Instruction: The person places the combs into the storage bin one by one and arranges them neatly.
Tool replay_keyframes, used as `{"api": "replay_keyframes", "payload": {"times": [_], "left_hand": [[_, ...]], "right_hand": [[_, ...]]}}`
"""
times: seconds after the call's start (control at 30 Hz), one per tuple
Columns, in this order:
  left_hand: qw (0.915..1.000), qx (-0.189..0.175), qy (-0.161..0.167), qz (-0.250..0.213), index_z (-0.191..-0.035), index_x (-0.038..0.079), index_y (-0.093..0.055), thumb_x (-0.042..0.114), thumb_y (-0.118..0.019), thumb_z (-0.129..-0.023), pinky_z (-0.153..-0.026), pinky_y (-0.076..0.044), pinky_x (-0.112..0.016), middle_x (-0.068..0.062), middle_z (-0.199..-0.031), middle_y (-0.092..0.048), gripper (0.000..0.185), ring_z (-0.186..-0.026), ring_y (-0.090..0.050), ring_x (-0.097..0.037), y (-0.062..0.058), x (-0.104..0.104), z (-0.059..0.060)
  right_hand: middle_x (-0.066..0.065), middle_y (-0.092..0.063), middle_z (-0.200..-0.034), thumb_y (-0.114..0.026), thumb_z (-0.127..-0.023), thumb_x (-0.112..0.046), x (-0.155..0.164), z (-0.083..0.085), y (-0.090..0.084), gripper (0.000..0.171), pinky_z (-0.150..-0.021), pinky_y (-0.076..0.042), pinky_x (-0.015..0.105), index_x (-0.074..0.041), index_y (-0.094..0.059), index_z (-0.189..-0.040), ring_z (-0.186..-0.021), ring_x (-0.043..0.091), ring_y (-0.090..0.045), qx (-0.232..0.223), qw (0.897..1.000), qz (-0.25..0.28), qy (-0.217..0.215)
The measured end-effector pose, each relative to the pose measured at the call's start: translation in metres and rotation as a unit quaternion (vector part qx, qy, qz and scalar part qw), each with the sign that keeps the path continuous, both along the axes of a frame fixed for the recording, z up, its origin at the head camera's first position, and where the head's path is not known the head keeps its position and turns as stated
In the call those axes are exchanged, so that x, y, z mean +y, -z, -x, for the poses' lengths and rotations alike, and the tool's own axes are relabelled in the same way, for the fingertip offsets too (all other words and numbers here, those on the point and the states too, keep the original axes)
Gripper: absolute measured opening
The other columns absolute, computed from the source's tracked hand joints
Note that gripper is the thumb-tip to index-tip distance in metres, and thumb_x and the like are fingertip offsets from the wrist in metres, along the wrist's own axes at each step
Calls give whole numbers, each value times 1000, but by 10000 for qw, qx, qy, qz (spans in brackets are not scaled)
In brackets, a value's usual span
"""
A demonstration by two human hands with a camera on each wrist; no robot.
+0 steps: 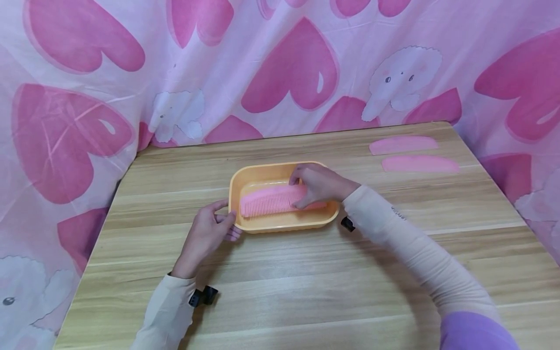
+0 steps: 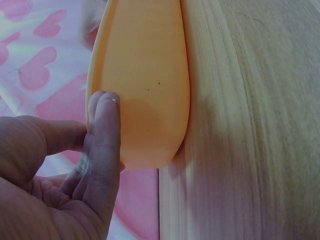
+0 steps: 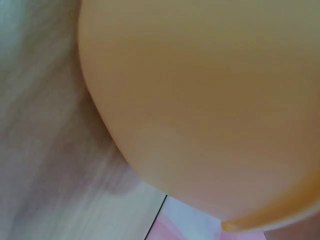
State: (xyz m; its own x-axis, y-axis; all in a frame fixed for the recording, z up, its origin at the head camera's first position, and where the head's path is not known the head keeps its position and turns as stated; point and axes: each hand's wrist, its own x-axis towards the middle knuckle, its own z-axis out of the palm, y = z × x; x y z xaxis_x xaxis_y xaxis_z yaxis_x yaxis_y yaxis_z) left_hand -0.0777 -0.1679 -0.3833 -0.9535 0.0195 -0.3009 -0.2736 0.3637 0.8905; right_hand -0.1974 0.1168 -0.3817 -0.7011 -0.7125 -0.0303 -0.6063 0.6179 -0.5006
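A yellow-orange plastic basin (image 1: pixel 284 226) stands on the table, and a pink comb (image 1: pixel 267 201) lies inside it with its teeth facing the near side. My right hand (image 1: pixel 321 183) reaches over the far right rim and grips the comb between thumb and fingers. At the basin's left end my left hand (image 1: pixel 210 228) pinches the rim, thumb on the inner side. The left wrist view shows the left hand (image 2: pixel 75 170) against the basin's outer wall (image 2: pixel 145 65). In the right wrist view the basin's wall (image 3: pixel 200 100) fills most of the frame and hides the fingers.
Two pink combs, a farther one (image 1: pixel 403 144) and a nearer one (image 1: pixel 420 164), lie flat at the table's far right. The wooden table (image 1: pixel 288 291) meets a pink heart-patterned curtain (image 1: pixel 288 63) at the back and sides.
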Motion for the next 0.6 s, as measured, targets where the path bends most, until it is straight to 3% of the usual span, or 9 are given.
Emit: {"api": "replay_keyframes", "payload": {"times": [0.23, 0.6], "left_hand": [[10000, -43, -22, 11, -148, -5, -42, 6, -55, -103, -65, -65, -37, -17, -81, -74, 48, -67, -72, -20, 0, 0, 0], [10000, -20, 6, -19, -148, -5, -42, 6, -55, -104, -65, -65, -36, -16, -80, -74, 47, -67, -72, -22, 0, 0, 0]], "right_hand": [[2, -65, -101, -91, -70, -38, -1, -1, 5, 52, -81, -52, 31, -3, -72, -105, -89, 18, -56, 262, 9996, -52, -106], [2, -64, -101, -90, -73, -38, -2, -3, 6, 52, -76, -49, 29, -3, -72, -106, -87, 17, -54, 250, 9996, -126, -106]]}}
